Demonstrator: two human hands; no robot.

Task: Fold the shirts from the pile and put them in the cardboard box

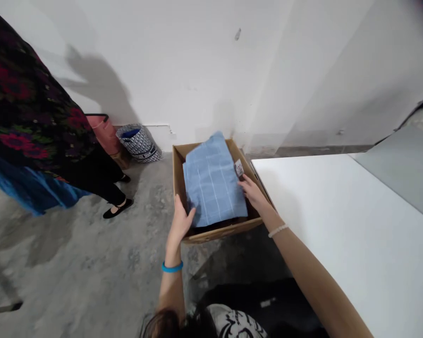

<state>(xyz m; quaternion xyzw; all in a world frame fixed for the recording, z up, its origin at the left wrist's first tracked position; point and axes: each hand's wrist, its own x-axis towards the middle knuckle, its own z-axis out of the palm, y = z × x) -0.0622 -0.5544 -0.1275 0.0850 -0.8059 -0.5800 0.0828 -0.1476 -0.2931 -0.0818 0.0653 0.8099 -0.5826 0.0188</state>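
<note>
A folded light blue checked cloth (211,180) lies on top of a brown cardboard box (178,164) on the floor. My left hand (180,220) grips the cloth's near left corner, fingers curled around its edge, with a blue band on the wrist. My right hand (253,191) holds the cloth's right edge, just below a small white tag (238,167). A white bracelet sits on that wrist.
A white table (356,225) stands to the right of the box. At the left stands another person (38,131) in dark flowered clothing and black shoes. A patterned bag (138,142) and a pink bag (105,134) sit against the white wall. The floor is bare concrete.
</note>
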